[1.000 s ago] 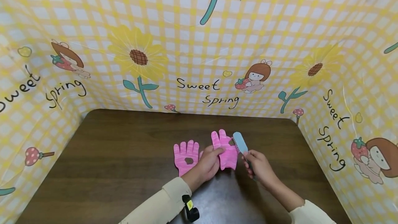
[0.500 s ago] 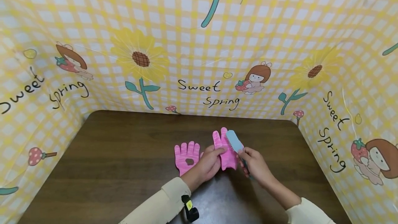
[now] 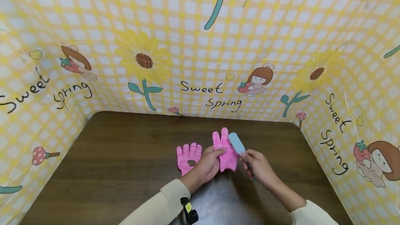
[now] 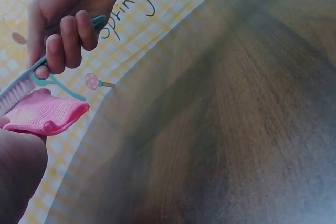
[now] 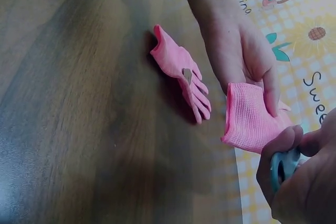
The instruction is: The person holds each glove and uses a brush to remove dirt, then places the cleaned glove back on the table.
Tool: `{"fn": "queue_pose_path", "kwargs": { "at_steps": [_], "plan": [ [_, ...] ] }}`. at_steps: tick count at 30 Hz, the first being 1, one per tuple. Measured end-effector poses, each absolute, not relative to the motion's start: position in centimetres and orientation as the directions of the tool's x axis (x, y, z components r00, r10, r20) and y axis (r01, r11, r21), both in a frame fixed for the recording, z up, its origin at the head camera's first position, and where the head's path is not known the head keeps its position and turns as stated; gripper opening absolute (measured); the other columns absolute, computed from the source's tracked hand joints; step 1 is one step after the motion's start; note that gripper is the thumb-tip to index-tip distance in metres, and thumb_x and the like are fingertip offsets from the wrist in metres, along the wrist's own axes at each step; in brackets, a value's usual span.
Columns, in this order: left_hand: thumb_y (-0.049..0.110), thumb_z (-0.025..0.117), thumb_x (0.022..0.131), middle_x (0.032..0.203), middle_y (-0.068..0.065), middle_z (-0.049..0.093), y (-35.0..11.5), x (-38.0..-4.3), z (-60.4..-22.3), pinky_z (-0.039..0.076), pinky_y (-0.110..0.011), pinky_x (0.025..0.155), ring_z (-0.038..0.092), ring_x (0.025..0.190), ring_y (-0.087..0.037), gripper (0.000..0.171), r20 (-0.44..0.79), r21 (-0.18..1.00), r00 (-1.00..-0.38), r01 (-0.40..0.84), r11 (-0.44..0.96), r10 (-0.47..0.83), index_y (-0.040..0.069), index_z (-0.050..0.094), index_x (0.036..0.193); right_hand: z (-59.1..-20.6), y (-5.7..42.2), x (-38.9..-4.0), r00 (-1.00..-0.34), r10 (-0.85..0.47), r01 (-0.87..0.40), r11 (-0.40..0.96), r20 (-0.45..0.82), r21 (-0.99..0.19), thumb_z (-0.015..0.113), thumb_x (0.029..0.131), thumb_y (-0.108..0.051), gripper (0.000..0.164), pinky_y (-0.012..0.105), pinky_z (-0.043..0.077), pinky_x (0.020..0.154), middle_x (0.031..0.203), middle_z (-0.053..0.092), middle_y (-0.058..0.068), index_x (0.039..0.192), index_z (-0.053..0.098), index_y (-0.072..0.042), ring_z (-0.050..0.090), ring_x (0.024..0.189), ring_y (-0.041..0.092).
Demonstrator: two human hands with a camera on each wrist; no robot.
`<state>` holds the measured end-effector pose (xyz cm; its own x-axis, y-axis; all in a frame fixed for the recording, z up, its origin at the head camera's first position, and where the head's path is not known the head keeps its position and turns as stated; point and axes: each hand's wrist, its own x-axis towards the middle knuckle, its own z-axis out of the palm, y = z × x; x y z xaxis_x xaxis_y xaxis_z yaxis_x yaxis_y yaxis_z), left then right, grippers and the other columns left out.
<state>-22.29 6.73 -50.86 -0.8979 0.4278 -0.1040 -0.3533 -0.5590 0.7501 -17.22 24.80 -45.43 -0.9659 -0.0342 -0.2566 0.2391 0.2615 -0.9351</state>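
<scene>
My left hand (image 3: 208, 165) grips a pink knitted glove (image 3: 228, 161) above the table, thumb across its front. Its fingers point away from me, and the cuff hangs open in the right wrist view. In my right hand (image 3: 259, 166) is a scrubbing brush (image 3: 237, 144) with a light blue back, held by its handle. White bristles (image 4: 20, 94) face the glove and lie right at its surface in the left wrist view. A second pink glove (image 3: 184, 153) lies on the table left of my left hand, with a brown patch (image 3: 191, 163) on it.
The dark brown wooden table (image 3: 125, 169) carries the second glove. A yellow checked cloth (image 3: 193, 51) with printed flowers and words stands as a wall at the back and both sides. A black strap with a small device (image 3: 189, 211) sits at my left sleeve.
The brush has moved left from the held glove's right edge onto its front, then slightly back down. A brown patch seen on that glove earlier is out of sight. The left hand keeps its grip.
</scene>
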Motion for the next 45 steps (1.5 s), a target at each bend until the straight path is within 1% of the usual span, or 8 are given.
{"fn": "queue_pose_path", "kwargs": {
  "at_steps": [5, 11, 16, 20, 25, 30, 38, 45],
  "plan": [
    [-0.001, 0.042, 0.103, 0.150, -0.020, 0.046, 6.7, -22.2, -51.0, 0.038, -0.036, 0.121, 0.045, 0.137, -0.019, 0.044, -0.123, 0.754, -0.898, -0.362, -0.549, 0.423, -0.013, 0.038, 0.144, -45.6, 25.6, -17.2, -0.952, -0.047, 0.285, 0.223, -0.303, -0.932, 0.046, 0.108, -0.024, 0.028, 0.025, 0.037, 0.045, 0.068, 0.048, 0.000, 0.098, 0.055, 0.000, 0.040, 0.052, 0.013],
    [-0.001, 0.043, 0.102, 0.146, -0.019, 0.050, 6.9, -22.3, -51.1, 0.039, -0.034, 0.120, 0.046, 0.135, -0.019, 0.043, -0.130, 0.751, -0.898, -0.365, -0.549, 0.420, -0.013, 0.039, 0.143, -45.8, 26.7, -17.0, -0.945, -0.053, 0.307, 0.195, -0.323, -0.931, 0.043, 0.108, -0.025, 0.027, 0.023, 0.038, 0.046, 0.069, 0.047, -0.001, 0.099, 0.054, -0.002, 0.041, 0.053, 0.011],
    [0.000, 0.044, 0.102, 0.140, -0.017, 0.053, 6.9, -22.1, -51.2, 0.043, -0.031, 0.115, 0.049, 0.130, -0.017, 0.041, -0.144, 0.764, -0.898, -0.369, -0.530, 0.417, -0.014, 0.040, 0.141, -46.1, 26.9, -16.8, -0.946, 0.004, 0.321, 0.177, -0.325, -0.930, 0.043, 0.108, -0.023, 0.026, 0.023, 0.037, 0.045, 0.068, 0.047, 0.000, 0.098, 0.054, -0.002, 0.041, 0.052, 0.013],
    [0.001, 0.044, 0.103, 0.145, -0.019, 0.050, 6.9, -22.0, -51.2, 0.040, -0.035, 0.119, 0.048, 0.132, -0.018, 0.042, -0.160, 0.763, -0.884, -0.392, -0.514, 0.438, -0.014, 0.040, 0.142, -46.3, 26.5, -16.7, -0.949, 0.032, 0.313, 0.168, -0.313, -0.935, 0.045, 0.107, -0.024, 0.026, 0.024, 0.037, 0.044, 0.067, 0.048, 0.001, 0.097, 0.054, -0.002, 0.040, 0.051, 0.014],
    [0.000, 0.042, 0.102, 0.153, -0.024, 0.045, 7.2, -21.7, -51.1, 0.032, -0.043, 0.125, 0.044, 0.139, -0.022, 0.046, -0.141, 0.764, -0.867, -0.402, -0.504, 0.478, -0.016, 0.038, 0.145, -46.3, 25.6, -16.4, -0.954, -0.051, 0.279, 0.200, -0.294, -0.939, 0.049, 0.106, -0.029, 0.032, 0.025, 0.039, 0.045, 0.068, 0.049, 0.001, 0.099, 0.055, 0.002, 0.042, 0.051, 0.014],
    [-0.003, 0.041, 0.101, 0.154, -0.027, 0.044, 7.5, -21.6, -50.8, 0.031, -0.045, 0.125, 0.044, 0.140, -0.023, 0.046, -0.118, 0.770, -0.873, -0.382, -0.512, 0.473, -0.018, 0.037, 0.144, -46.5, 25.1, -16.3, -0.953, -0.093, 0.262, 0.224, -0.288, -0.939, 0.050, 0.106, -0.031, 0.037, 0.026, 0.040, 0.045, 0.068, 0.050, 0.002, 0.100, 0.053, 0.006, 0.042, 0.052, 0.015],
    [-0.003, 0.039, 0.101, 0.153, -0.027, 0.044, 7.4, -21.8, -50.7, 0.032, -0.044, 0.125, 0.045, 0.139, -0.022, 0.045, -0.090, 0.779, -0.878, -0.356, -0.516, 0.470, -0.018, 0.036, 0.144, -46.3, 25.4, -16.6, -0.964, -0.055, 0.239, 0.251, -0.260, -0.938, 0.051, 0.106, -0.028, 0.035, 0.026, 0.038, 0.044, 0.069, 0.050, 0.003, 0.093, 0.050, 0.004, 0.042, 0.051, 0.016],
    [-0.002, 0.038, 0.104, 0.156, -0.027, 0.041, 7.6, -21.7, -50.6, 0.028, -0.046, 0.126, 0.039, 0.145, -0.028, 0.045, -0.109, 0.770, -0.892, -0.354, -0.531, 0.438, -0.017, 0.033, 0.147, -46.3, 25.7, -16.7, -0.969, 0.050, 0.247, 0.266, -0.242, -0.932, 0.047, 0.107, -0.023, 0.032, 0.026, 0.037, 0.042, 0.064, 0.051, 0.003, 0.090, 0.059, 0.001, 0.042, 0.049, 0.014]
  ]
}}
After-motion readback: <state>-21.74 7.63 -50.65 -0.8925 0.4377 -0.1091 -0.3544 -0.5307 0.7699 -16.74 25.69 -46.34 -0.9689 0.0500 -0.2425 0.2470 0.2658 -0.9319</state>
